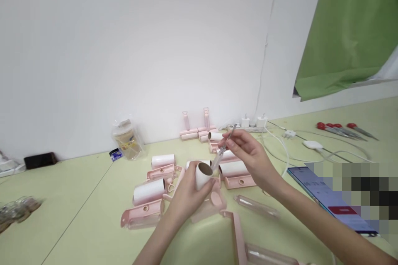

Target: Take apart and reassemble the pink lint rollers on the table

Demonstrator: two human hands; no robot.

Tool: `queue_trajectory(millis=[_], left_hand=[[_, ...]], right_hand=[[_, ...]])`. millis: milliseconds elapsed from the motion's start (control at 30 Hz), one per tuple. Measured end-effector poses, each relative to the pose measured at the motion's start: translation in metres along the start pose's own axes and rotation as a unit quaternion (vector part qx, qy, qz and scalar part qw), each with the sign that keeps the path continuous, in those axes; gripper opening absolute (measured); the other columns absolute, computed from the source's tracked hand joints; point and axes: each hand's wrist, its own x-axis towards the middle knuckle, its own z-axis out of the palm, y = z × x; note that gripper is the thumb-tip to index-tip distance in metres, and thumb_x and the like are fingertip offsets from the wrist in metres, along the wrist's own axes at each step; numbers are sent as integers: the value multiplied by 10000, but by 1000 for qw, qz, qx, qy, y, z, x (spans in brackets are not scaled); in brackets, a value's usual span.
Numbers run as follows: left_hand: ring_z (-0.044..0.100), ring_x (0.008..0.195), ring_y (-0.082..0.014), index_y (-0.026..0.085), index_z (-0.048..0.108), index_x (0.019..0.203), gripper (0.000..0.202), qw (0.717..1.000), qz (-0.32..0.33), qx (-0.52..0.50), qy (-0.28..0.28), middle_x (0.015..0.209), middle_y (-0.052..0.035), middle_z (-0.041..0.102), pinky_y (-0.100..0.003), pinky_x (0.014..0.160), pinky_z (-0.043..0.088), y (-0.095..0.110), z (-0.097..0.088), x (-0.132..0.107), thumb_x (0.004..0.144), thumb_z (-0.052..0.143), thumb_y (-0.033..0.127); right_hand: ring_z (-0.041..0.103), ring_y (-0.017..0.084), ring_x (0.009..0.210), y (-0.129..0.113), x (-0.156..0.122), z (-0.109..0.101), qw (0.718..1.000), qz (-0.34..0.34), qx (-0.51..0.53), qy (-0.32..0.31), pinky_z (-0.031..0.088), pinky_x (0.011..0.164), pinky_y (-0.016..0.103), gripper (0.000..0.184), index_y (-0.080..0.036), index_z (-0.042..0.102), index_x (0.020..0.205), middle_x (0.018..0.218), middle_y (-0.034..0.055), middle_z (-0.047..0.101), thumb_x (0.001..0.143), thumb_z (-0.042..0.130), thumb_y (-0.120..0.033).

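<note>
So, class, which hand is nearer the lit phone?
Right. The right hand is to the left of the lit phone; the left hand, holding a white roll, is farther left.

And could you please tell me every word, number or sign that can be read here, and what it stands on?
None reads clearly.
Phone at right: digits and a red button's label, too blurred.
Bagged cup: printed marking, too blurred.
Blue packet beside it: pale marks, too small.
</note>
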Motion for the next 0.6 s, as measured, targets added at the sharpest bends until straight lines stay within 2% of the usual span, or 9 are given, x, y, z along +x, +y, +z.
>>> queue_trajectory(millis=[67, 167, 267, 333, 400, 467, 500, 533, 600], left_hand=[[551, 870, -193, 221, 471, 976, 209, 999, 6, -35, 7, 903, -4, 574, -277, 774, 393, -2, 7, 7, 785, 517, 293], [557, 881, -184, 215, 451, 1004, 241, 992, 8, -118, 32, 921, -8, 574, -283, 785, 412, -5, 17, 14, 793, 526, 302], [551, 924, -169, 207, 445, 1001, 243, 976, 12, -198, 95, 957, -21, 570, -275, 821, 417, -3, 21, 20, 801, 529, 317], [562, 908, -163, 208, 438, 1001, 269, 958, -9, -248, 147, 939, -19, 573, -270, 806, 431, 1, 19, 23, 794, 538, 347], [577, 888, -167, 218, 427, 1007, 304, 932, -29, -308, 188, 928, -16, 574, -278, 776, 451, 6, 15, 25, 782, 547, 385], [586, 887, -174, 229, 418, 1004, 316, 909, -27, -358, 212, 941, -19, 568, -285, 743, 467, 11, 9, 24, 779, 547, 410], [588, 891, -177, 232, 411, 1008, 320, 902, -18, -370, 223, 950, -23, 563, -285, 732, 470, 13, 5, 23, 781, 546, 413], [590, 890, -179, 237, 398, 1023, 337, 898, -8, -371, 236, 954, -25, 560, -285, 725, 472, 15, 1, 21, 778, 552, 408], [600, 853, -179, 250, 341, 1081, 419, 900, 2, -349, 260, 944, -25, 559, -294, 709, 477, 16, -8, 16, 759, 574, 385]], right_hand=[[611, 182, 867, 2, 4, 6, 1000, -20, 14, 10, 474, 800, 338, 157, -208, 514, 935, 841, 31, 637, 851, 506, -340], [580, 212, 981, 17, 0, 14, 999, -22, -22, -37, 440, 883, 377, 184, -194, 557, 914, 954, 65, 634, 844, 504, -355], [438, 240, 1184, 35, -9, 18, 993, 8, -66, -102, 371, 966, 416, 348, -226, 514, 1142, 1250, 89, 508, 830, 513, -377], [437, 245, 1190, 46, -16, 20, 986, 48, -49, -152, 427, 915, 404, 530, -273, 403, 1272, 1293, 77, 481, 782, 582, -367], [557, 252, 1059, 54, -21, 25, 975, 72, -28, -208, 497, 817, 382, 482, -292, 502, 1191, 1136, 45, 611, 732, 645, -326], [645, 243, 871, 60, -25, 31, 968, 74, -21, -239, 522, 750, 374, 192, -275, 652, 937, 871, 9, 699, 748, 627, -297], [660, 235, 801, 61, -25, 34, 968, 74, -19, -240, 524, 733, 373, 98, -261, 676, 816, 781, 2, 705, 773, 595, -298], [665, 228, 758, 62, -25, 36, 969, 76, -15, -233, 525, 714, 370, 137, -248, 677, 743, 737, 3, 704, 795, 565, -308], [664, 215, 744, 61, -21, 35, 978, 80, -6, -191, 523, 694, 353, 214, -229, 666, 765, 720, 8, 699, 836, 502, -347]])
